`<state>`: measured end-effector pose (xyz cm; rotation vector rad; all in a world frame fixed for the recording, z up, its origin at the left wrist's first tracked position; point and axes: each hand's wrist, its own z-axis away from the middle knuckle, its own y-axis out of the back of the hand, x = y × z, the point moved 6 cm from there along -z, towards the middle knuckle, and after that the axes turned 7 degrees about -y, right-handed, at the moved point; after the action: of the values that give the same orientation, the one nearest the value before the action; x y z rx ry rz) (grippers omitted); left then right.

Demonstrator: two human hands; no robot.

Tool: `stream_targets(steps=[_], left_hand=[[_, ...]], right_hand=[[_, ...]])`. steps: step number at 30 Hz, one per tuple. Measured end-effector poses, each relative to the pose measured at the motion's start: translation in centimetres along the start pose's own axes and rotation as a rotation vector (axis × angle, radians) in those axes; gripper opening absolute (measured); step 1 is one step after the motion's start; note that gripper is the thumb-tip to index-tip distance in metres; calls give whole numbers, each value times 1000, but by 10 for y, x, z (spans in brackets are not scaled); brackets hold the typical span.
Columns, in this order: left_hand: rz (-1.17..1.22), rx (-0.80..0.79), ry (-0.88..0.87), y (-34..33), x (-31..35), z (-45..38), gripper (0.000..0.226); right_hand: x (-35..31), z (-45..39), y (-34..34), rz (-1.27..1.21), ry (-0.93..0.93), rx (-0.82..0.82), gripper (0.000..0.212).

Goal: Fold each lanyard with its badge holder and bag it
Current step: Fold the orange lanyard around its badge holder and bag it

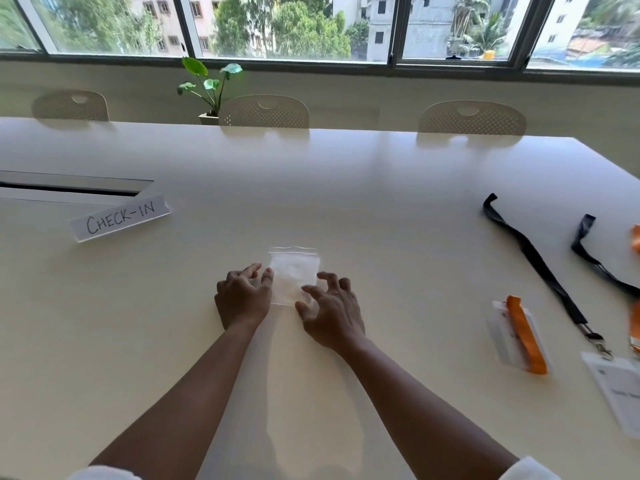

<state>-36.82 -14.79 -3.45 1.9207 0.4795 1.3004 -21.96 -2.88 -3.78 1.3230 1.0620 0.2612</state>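
Note:
A small clear zip bag (pixel 293 270) lies flat on the white table (pixel 381 202), its zip edge pointing away from me. My left hand (pixel 244 296) rests at the bag's left edge, fingertips touching it. At the bag's near right corner my right hand (pixel 332 311) touches it with spread, relaxed fingers. To the right lies a folded orange lanyard on its badge holder (pixel 519 334). A black lanyard (pixel 533 261) stretches toward a white badge holder (pixel 620 386) at the right edge. A second black lanyard (pixel 595 258) lies further right.
A "CHECK-IN" sign (pixel 119 217) stands at the left near a cable slot (pixel 69 188) in the table. More orange lanyard pieces (pixel 635 237) show at the right edge. Three chairs (pixel 265 111) and a potted plant (pixel 207 88) line the far side below the windows.

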Motion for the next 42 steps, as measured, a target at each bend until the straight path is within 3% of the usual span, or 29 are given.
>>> stream_targets(steps=[15,19,22,26,29,34,36,40,42], left_hand=[[249,46,-71,2,5,-4,6],[429,103,-43,10,3,-5,7],[559,131,-175,13,9,2,19],[538,102,-388,13,26,12,21],[491,15,-477,8,47,18,19],[439,-53,-618,1,86,32,8],[368,-1,-659,-3,101,40,4],[326,195,-645,-7,129,60,22],[362,131,-653,-19,144,74,24]], right_hand=[[3,4,0,-10,-30,40,49],[2,0,10,-167,-66,85,54],[9,4,17,-410,-166,120,54],[18,11,29,-718,-199,236,54],[29,16,38,-858,-239,237,57],[52,27,51,-877,-263,265,6],[65,33,57,-878,-280,309,8],[92,44,72,-876,-314,409,15],[105,51,80,-818,-335,471,19]])
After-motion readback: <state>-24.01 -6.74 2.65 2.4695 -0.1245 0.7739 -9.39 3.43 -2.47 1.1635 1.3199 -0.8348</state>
